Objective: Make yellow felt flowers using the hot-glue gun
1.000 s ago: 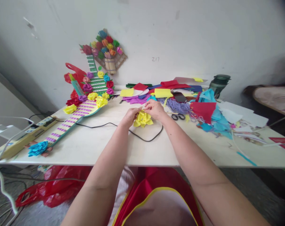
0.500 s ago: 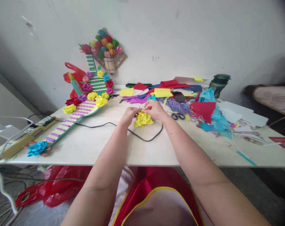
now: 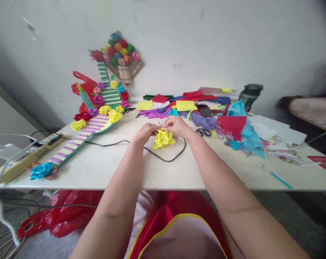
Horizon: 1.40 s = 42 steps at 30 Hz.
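Note:
A yellow paper flower (image 3: 163, 139) is held above the middle of the table, its petals spread toward me. My left hand (image 3: 146, 132) has its fingers closed at the flower's upper left edge. My right hand (image 3: 177, 126) pinches at the top of the flower, close to the left fingertips. The fingers partly hide the flower's far side. A black cable (image 3: 170, 160) loops on the table around and below it. To the left lies a striped paper guitar shape (image 3: 79, 140) with yellow, purple and blue paper flowers on it.
Coloured paper sheets (image 3: 186, 105), purple shredded strands (image 3: 199, 120) and black scissors (image 3: 203, 132) lie behind and right. A dark green bottle (image 3: 250, 96) stands at the back right. A power strip (image 3: 41, 148) runs along the left edge of the table (image 3: 176, 178).
My left hand has shifted slightly left, and its fingers look a little looser on the flower. The flower stays almost in place, and the view has moved slightly.

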Motion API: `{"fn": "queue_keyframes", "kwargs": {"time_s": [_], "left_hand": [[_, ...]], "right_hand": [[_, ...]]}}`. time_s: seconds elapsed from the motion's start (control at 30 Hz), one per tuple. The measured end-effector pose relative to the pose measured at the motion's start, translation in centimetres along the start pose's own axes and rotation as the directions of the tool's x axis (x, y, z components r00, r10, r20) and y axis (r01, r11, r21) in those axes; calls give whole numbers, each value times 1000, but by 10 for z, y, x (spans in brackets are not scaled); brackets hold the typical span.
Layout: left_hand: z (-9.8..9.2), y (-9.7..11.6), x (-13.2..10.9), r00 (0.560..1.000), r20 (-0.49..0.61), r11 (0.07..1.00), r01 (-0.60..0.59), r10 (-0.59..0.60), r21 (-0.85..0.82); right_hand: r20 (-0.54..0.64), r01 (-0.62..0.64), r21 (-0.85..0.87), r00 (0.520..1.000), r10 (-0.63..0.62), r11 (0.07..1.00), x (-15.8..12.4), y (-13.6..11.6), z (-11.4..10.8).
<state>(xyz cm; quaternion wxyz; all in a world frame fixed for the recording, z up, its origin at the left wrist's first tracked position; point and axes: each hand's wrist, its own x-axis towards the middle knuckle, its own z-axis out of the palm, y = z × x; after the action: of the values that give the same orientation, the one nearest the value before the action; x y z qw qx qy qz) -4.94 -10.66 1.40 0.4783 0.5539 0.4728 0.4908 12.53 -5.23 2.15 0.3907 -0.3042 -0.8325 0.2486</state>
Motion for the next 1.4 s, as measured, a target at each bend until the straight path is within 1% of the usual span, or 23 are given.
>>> {"fn": "queue_keyframes", "kwargs": {"time_s": [0.2, 0.33, 0.43, 0.53, 0.77, 0.97, 1.23, 1.4], "left_hand": [[-3, 2, -1, 1000, 28, 999, -7, 6, 34], [-5, 2, -1, 999, 41, 999, -10, 8, 38], [-7, 1, -1, 998, 56, 999, -9, 6, 40], [-7, 0, -1, 999, 50, 999, -2, 0, 39], [-8, 2, -2, 999, 42, 999, 23, -24, 32], [-9, 3, -3, 997, 58, 999, 49, -49, 12], [-12, -1, -1, 997, 72, 999, 41, -38, -31], [-13, -1, -1, 995, 80, 996, 63, -58, -70]], "right_hand": [[18, 5, 21, 1000, -5, 1000, 0, -1, -1], [68, 43, 94, 996, -49, 995, -3, -2, -4], [93, 42, 106, 994, -52, 993, -5, -2, -7], [111, 40, 59, 993, -46, 997, -5, -1, -11], [170, 34, -157, 985, -7, 987, -3, 3, -14], [195, 54, -238, 981, -7, 970, -3, 4, -13], [127, 75, -297, 991, -38, 952, -6, -5, -15], [103, 75, -317, 994, -44, 945, -6, -7, -15]]}}
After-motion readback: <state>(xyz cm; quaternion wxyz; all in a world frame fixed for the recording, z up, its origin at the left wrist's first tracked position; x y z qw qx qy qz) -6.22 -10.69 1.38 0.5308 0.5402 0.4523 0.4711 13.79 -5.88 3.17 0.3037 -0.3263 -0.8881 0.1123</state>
